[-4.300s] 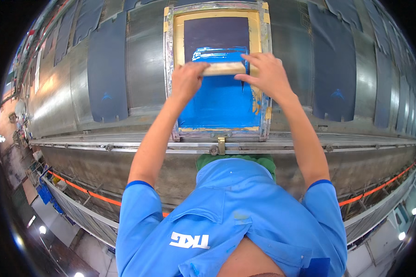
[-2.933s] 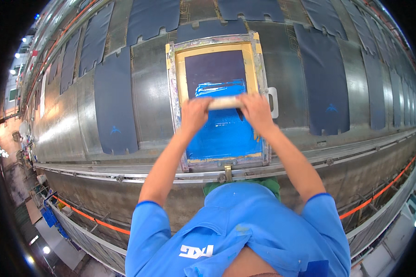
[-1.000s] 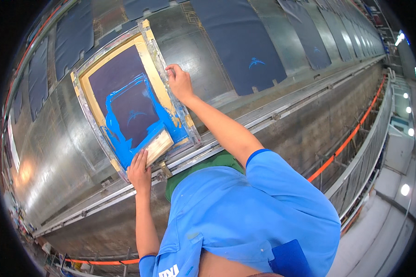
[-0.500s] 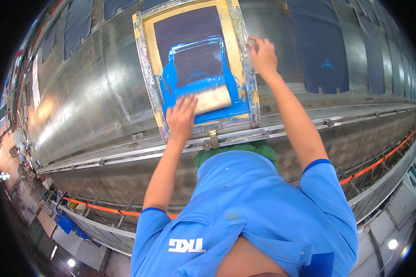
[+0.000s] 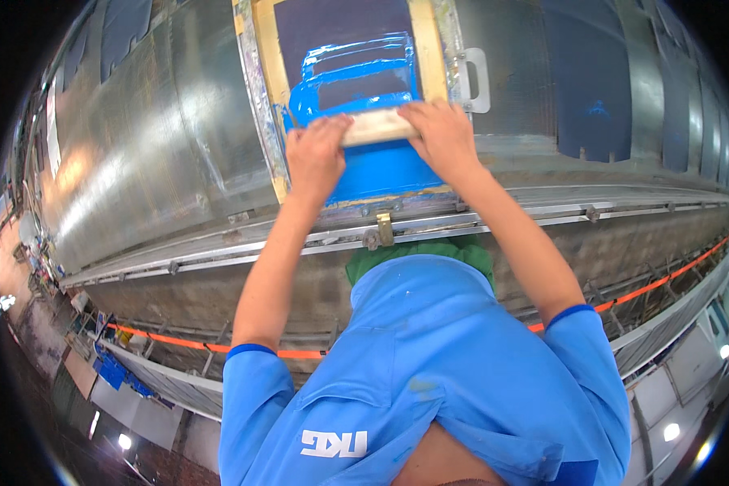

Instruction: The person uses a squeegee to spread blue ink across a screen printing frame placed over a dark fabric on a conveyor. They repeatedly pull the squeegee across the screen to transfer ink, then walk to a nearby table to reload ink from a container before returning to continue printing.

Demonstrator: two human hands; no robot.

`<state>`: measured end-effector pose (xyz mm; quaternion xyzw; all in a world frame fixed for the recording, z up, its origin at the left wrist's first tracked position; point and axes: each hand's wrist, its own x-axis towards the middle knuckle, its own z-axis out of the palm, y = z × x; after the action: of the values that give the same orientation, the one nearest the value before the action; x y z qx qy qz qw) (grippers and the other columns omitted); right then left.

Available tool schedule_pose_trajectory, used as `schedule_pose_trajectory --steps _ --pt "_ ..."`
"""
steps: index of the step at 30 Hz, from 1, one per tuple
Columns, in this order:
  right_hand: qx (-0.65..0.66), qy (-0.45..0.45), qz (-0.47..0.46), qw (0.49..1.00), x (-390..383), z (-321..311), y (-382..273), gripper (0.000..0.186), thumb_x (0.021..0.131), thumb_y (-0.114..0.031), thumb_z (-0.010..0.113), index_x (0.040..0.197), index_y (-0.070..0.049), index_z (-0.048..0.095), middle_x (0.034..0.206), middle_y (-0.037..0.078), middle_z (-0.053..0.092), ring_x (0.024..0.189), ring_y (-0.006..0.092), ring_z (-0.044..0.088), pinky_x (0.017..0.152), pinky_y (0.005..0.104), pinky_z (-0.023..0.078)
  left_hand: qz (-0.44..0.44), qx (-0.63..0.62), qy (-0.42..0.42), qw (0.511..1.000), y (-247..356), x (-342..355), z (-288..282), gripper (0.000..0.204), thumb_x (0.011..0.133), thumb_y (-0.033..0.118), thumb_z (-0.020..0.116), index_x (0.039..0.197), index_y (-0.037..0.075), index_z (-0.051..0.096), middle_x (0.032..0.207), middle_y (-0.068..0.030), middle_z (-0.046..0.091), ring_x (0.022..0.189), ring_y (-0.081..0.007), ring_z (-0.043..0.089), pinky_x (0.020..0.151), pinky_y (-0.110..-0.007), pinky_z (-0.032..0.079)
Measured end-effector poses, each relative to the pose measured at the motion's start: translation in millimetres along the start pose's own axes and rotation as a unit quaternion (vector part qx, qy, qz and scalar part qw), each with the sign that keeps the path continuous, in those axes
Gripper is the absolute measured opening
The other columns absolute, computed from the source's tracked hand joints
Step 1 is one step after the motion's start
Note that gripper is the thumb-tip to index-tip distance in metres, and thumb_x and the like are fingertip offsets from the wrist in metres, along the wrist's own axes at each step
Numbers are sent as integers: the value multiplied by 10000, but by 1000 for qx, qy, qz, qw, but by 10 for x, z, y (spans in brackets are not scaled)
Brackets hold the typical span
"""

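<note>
My left hand (image 5: 316, 154) and my right hand (image 5: 443, 139) are both closed on the ends of a pale wooden squeegee (image 5: 374, 125), held crosswise over a screen frame (image 5: 262, 101). The screen has a dark panel (image 5: 340, 18) with bright blue ink (image 5: 381, 166) spread in streaks over its middle and thickly along its near part. The squeegee's lower edge is hidden in this view. Yellowish tape lines the frame. A white handle (image 5: 482, 81) stands at its right side, and a brass bracket (image 5: 385, 229) sits at its near edge, on the rail.
A long metal table (image 5: 162, 162) carries dark fabric pieces (image 5: 583, 81) on both sides, the right one with a small blue print. A metal rail (image 5: 559, 212) runs along the near edge. An orange bar (image 5: 178, 340) and railings lie beyond my body at both sides.
My right hand has left the frame's right side and taken hold of the squeegee with my left. The squeegee has moved farther up the screen, and ink covers more of the dark middle.
</note>
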<state>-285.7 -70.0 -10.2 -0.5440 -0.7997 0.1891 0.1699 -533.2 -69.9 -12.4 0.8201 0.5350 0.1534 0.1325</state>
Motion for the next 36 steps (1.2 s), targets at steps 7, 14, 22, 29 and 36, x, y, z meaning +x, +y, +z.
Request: schedule_pose_trajectory --steps 7,14,22,29,36 --pt "-25 15 2 1000 -263 -18 -216 455 724 -139 785 1170 -144 694 1139 -1 679 1011 218 598 829 395 441 17 1 18 1000 22 -251 -50 492 716 -37 668 1153 183 722 1158 -5 742 1106 -194 685 808 -383 457" --pt "-43 48 -14 998 690 -13 266 400 774 -145 752 1170 -137 694 1145 -3 704 1013 228 616 870 398 437 14 11 10 1000 -365 768 -78 398 777 30 682 1134 199 731 1098 -10 747 984 -211 697 775 -365 456" --pt "25 -5 21 999 -422 52 -278 435 700 -109 774 1129 -118 706 1146 28 700 1002 241 621 824 399 461 13 11 -6 1000 60 -433 -7 440 745 -25 664 1146 151 711 1139 -3 742 1090 -195 679 852 -384 452" --pt "3 39 -8 999 288 -138 -24 410 731 -107 775 1136 -141 718 1117 24 716 998 253 631 853 393 488 21 -17 17 999 -255 263 -128 480 734 -4 688 1169 195 723 1129 -35 745 1054 -215 692 852 -383 480" --pt "7 45 21 999 828 -12 383 331 787 -137 759 1116 -160 732 1068 11 726 939 266 646 832 410 529 5 13 -19 1000 -436 999 -37 380 780 54 687 1122 206 750 1000 -66 757 908 -265 711 792 -390 481"
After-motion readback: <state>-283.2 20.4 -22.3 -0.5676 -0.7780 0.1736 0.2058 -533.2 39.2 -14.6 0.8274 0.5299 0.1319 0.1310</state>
